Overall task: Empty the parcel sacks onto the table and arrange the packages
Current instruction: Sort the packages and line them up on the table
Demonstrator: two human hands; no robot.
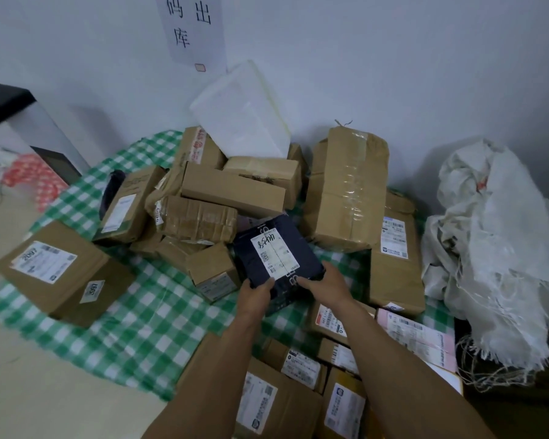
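Hold the dark parcel (279,255), gripped at its near edge by the curled fingers (303,282) of left hand (255,294) and right hand (325,282) just before the box pile (222,198), level and label-up, then lower flat onto a bare patch of table (159,315).

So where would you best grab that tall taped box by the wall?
Probably the tall taped box by its upper left and right sides, coming from the front: it stands on end by the wall, with a labelled parcel crowding its base.
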